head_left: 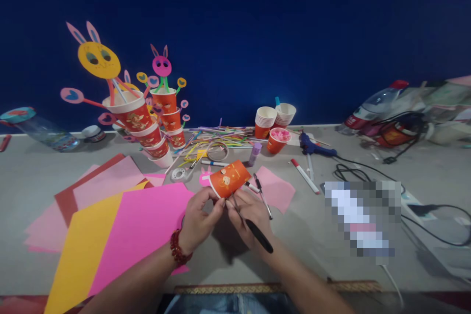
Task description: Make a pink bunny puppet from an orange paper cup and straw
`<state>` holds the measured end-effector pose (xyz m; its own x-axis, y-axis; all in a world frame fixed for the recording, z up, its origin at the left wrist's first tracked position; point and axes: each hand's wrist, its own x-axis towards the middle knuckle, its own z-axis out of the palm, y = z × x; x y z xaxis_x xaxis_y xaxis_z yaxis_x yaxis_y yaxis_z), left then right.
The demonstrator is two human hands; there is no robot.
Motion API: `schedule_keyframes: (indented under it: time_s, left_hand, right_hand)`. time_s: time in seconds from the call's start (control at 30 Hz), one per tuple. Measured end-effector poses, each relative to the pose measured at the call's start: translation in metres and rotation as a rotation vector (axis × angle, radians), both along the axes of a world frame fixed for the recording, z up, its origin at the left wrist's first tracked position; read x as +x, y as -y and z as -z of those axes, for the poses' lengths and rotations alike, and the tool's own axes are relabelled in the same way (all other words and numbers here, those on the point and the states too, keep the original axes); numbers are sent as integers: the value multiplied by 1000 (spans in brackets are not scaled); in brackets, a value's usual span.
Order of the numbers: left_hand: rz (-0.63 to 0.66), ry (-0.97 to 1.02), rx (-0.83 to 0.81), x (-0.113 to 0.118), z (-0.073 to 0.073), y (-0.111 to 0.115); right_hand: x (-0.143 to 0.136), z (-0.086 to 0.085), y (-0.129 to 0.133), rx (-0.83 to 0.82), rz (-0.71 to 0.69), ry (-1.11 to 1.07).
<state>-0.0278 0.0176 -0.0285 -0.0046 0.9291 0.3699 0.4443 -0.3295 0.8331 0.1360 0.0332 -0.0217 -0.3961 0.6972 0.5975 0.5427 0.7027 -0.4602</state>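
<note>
An orange paper cup (227, 179) with a printed figure lies tilted on its side above the table, its white rim toward me. My left hand (201, 216) is closed on the cup's rim, thumb and fingers pinching it. My right hand (250, 215) is closed around a thin-shafted tool with a black handle (259, 236); the metal shaft points up to the cup's rim, and its tip is hidden. Fingers of the right hand also lie near the underside of the cup. Just behind the cup sits a small pink rabbit-shaped paper cutout (205, 176).
Coloured paper sheets (147, 230) spread at left, with stacked-cup rabbit figures (138, 115) behind them. Loose sticks (224, 136), a tape roll (179, 173), a glue stick (254, 155) and pens lie mid-table. A blue glue gun (317, 147) and its cord are at right, near a bottle (373, 108).
</note>
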Motion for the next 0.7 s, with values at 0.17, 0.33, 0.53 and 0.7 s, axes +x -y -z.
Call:
schedule_keyframes:
  time_s: [0.17,0.33,0.53,0.7]
  left_hand:
    - [0,4,20,3,-3,2]
    - [18,58,2,3,0,3]
    - [0,122,-58,0,4,0]
    - [0,84,-59,-2,1,-3]
  right_hand:
    - [-5,-2,7,-287,-54,-228]
    - [-9,3,10,-360,-11,-383]
    - [-4,-2,1,-190,-45,-68]
    - [1,4,-6,78,-11,134]
